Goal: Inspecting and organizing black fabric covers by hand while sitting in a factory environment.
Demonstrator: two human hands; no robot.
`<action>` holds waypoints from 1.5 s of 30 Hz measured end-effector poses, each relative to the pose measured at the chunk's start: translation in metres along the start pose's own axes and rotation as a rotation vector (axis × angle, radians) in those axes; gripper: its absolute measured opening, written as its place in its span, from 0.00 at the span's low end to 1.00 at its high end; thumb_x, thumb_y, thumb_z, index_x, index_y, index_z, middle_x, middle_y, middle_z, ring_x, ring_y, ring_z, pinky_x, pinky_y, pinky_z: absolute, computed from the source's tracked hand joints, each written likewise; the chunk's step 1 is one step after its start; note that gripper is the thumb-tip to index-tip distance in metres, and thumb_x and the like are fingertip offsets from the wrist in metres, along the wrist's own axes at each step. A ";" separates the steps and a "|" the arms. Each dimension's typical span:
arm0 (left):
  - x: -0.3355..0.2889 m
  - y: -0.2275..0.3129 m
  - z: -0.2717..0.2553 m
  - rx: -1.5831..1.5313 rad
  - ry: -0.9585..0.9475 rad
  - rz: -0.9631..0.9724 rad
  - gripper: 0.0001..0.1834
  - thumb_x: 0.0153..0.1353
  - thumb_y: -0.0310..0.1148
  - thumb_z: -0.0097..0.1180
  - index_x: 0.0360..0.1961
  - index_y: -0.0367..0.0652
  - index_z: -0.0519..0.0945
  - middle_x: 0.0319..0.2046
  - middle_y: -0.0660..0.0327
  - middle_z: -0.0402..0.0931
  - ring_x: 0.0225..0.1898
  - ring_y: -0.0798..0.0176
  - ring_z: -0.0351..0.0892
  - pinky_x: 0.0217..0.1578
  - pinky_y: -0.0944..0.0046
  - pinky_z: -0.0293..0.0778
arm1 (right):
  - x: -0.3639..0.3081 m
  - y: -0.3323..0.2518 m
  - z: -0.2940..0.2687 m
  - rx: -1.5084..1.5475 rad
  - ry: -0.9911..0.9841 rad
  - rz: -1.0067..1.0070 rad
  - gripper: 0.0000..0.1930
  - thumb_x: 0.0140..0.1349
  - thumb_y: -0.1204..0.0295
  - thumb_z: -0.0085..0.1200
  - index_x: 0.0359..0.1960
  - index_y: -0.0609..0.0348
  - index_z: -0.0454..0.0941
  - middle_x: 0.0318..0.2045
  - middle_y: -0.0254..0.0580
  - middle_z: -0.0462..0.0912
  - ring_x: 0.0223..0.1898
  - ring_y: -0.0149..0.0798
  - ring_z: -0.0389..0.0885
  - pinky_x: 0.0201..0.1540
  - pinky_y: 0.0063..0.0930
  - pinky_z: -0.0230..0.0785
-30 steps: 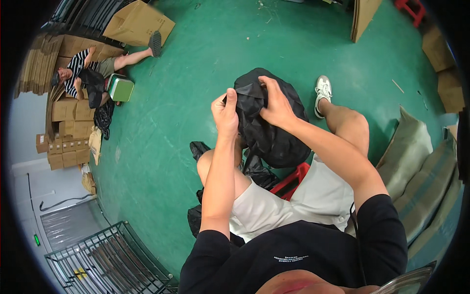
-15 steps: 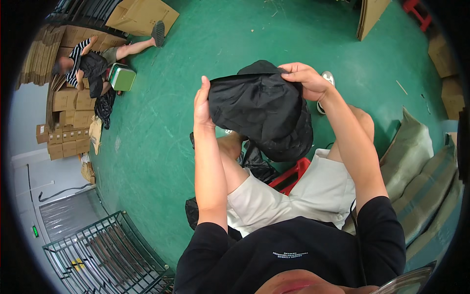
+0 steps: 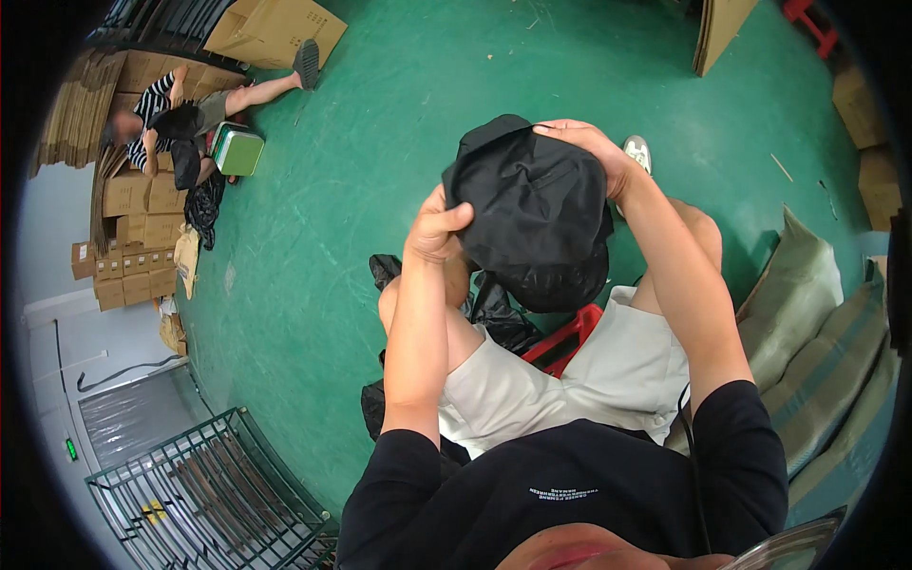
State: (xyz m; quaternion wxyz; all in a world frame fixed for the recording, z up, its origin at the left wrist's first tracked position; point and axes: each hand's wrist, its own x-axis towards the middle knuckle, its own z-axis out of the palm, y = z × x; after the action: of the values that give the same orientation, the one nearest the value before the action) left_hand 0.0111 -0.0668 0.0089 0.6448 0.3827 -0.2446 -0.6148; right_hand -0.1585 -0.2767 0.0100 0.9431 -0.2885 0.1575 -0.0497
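Observation:
A soft black fabric piece (image 3: 527, 199), rounded and creased like a cap or pouch, is held up over my knees. My left hand (image 3: 439, 228) grips its left edge, with the thumb lying on the near face and the fingers behind. At the upper right, my right hand (image 3: 591, 157) is closed round its rim, fingers curved along the top. Beneath it, another dark rounded fabric bulk (image 3: 560, 285) shows; whether the two are joined I cannot tell. Between my legs lies a crumpled black plastic bag (image 3: 499, 318).
A red plastic stool (image 3: 575, 340) shows between my thighs. Full woven sacks (image 3: 807, 285) lean at my right. At the far left a person (image 3: 166, 119) handles black fabric beside cardboard boxes (image 3: 133, 275) and a green-topped box (image 3: 237, 152). A metal rack (image 3: 209, 484) stands lower left.
My left hand has moved right and lower, its thumb now folded over the fabric. The fabric's left side has drawn in, so the piece looks narrower and rounder. My right hand has shifted slightly.

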 end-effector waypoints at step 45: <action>0.004 0.014 -0.029 -0.533 0.016 0.405 0.27 0.68 0.39 0.49 0.63 0.33 0.66 0.61 0.45 0.69 0.60 0.46 0.72 0.62 0.46 0.68 | 0.002 -0.002 -0.002 0.044 0.234 -0.125 0.13 0.63 0.80 0.49 0.49 0.60 0.69 0.43 0.44 0.73 0.42 0.40 0.75 0.48 0.35 0.71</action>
State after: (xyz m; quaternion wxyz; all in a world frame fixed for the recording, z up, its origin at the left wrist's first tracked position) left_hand 0.0427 -0.0663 0.0022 0.8331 0.1489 -0.1413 -0.5136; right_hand -0.1577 -0.2795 0.0090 0.9195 -0.2691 0.2470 -0.1453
